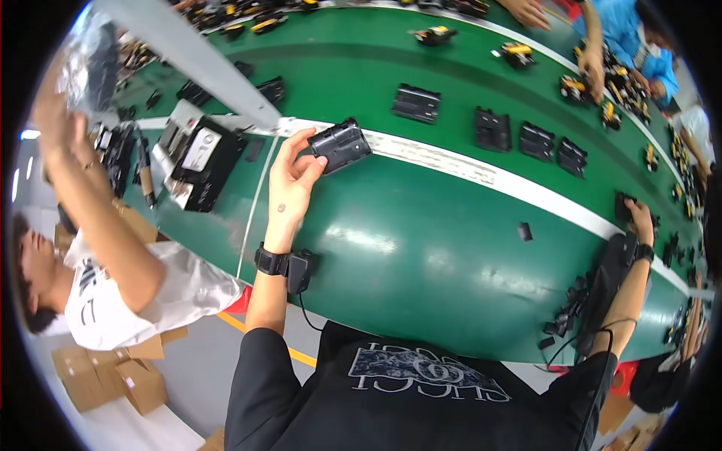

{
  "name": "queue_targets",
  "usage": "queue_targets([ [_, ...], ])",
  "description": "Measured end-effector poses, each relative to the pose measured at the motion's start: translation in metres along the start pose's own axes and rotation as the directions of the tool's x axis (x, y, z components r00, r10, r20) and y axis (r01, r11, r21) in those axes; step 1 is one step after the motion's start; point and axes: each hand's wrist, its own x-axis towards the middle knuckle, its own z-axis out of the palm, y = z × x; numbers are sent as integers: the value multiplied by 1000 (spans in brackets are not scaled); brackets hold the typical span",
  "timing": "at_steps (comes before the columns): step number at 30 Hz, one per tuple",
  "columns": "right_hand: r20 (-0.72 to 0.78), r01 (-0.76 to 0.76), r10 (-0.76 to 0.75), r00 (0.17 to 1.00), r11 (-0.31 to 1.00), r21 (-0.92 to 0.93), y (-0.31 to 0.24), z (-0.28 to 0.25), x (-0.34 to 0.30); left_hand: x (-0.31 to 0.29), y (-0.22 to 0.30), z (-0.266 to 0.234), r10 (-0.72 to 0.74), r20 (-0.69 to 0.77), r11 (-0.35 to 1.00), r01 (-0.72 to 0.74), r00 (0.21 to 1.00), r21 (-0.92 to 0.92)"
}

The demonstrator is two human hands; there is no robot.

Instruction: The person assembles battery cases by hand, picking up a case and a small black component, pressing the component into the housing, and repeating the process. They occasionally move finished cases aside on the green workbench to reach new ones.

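My left hand (292, 179) pinches a black rectangular plastic casing (343, 147) by its left end, over the pale strip along the belt's edge. Far to the right, my right hand (641, 221) has its fingers closed on another black plastic piece (624, 206), partly hidden by the hand. On the green belt between them lie several similar black casings (492, 130). Nearer to me, a small flat black piece (525, 231) rests on the green table (421, 263). Small black parts (570, 307) form a heap beside my right forearm, next to a long black object (608, 289).
A grey metal post (203, 64) rises left of my left hand. Beside it stand a black-and-white device (201, 154) and a screwdriver-like tool (145, 173). A co-worker (128, 278) reaches up at the left. Yellow-and-black assemblies (517, 54) lie on the belt, with other people's hands beyond.
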Motion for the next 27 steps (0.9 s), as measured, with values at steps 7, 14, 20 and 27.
queue_targets([
  [7, -2, 235, -235, 972, 972, 7, 14, -15, -30, -37, -24, -119, -44, -87, 999, 45, 995, 6],
  [14, 14, 168, -168, 986, 984, -64, -12, 12, -60, -82, -32, -176, -172, -79, 985, 173, 982, -4],
  [20, 135, 106, -93, 986, 990, -92, -45, 49, -81, -111, -33, -185, -227, -113, 971, 233, 967, 44],
  [27, 53, 259, -261, 964, 965, 46, 14, 14, -58, -97, -52, -174, -169, -86, 986, 170, 982, -3],
])
